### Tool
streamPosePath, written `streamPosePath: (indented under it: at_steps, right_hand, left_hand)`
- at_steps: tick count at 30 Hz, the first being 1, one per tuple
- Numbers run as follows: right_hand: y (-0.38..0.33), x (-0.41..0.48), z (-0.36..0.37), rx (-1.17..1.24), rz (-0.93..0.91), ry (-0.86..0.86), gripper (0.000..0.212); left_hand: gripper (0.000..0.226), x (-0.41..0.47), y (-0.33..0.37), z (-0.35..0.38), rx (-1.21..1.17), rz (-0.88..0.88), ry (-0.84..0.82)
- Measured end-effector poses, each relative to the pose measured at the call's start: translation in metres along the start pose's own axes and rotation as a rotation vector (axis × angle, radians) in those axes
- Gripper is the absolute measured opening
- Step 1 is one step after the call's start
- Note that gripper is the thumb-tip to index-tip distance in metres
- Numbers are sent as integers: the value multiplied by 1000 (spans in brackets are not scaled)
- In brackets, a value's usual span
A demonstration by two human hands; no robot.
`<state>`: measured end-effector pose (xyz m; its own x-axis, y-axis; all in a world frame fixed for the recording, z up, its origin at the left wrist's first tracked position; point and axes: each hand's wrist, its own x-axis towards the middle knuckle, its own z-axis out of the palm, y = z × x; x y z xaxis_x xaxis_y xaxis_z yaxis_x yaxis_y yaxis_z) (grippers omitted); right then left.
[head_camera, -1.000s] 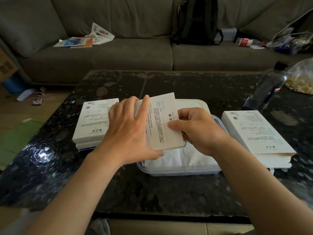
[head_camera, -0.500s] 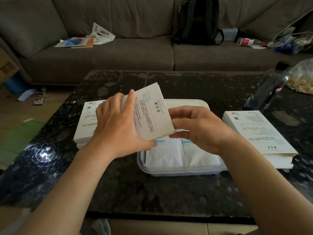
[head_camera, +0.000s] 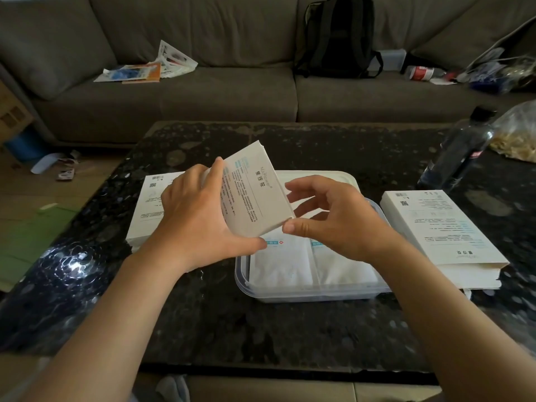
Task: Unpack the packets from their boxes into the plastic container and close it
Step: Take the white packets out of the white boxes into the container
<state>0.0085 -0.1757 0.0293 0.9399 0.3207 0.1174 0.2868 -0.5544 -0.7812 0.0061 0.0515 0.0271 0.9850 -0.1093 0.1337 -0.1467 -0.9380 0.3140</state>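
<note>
box (head_camera: 255, 195) tilted over plastic container (head_camera: 304, 295), head view
left hand (head_camera: 200, 224) grips the white printed box; right hand (head_camera: 342, 221), fingers loosely spread, touches its lower corner; white packets (head_camera: 290, 262) lie inside; dark speckled table (head_camera: 232, 329), grey sofa (head_camera: 232, 97) beyond.

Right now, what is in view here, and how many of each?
held box: one, white, tilted over the container
plastic container: one, clear, table centre, uncovered
packets: two showing, white, inside the container
left box stack: one, white, table left
right box stack: one, white, table right
bottle: one, dark, far right
bag: one, clear, beside bottle
table: one, black speckled
sofa: one, grey-brown, behind table
backpack: one, black, on sofa
papers: several, mixed colours, on sofa
left hand: grips the held box
right hand: fingers spread, beside that box
</note>
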Motion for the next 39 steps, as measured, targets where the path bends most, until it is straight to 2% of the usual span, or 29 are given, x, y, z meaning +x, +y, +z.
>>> streamPosePath:
  at_steps: [2,5,8,18,24,34,39]
  right_hand:
    - [4,-1,-9,-45,23,-107,66]
    - [5,-3,-22,36,97,-249,65]
    - [5,-2,-22,-69,44,-185,52]
    - [19,3,-14,-140,53,-112,64]
    - [25,7,-10,-167,83,-85,55]
    - [31,7,3,-349,67,-218,66]
    - [24,4,5,-346,13,-216,86]
  left_hand:
    - [142,0,-1,0,61,28,-21]
    - [143,-1,-2,3,130,69,-72]
    - [142,-1,0,6,143,101,-126]
    - [143,-4,9,10,108,144,-170]
    - [142,-6,12,9,91,169,-183]
    - [141,-9,10,6,83,172,-223]
    - [144,-6,6,4,66,128,-202]
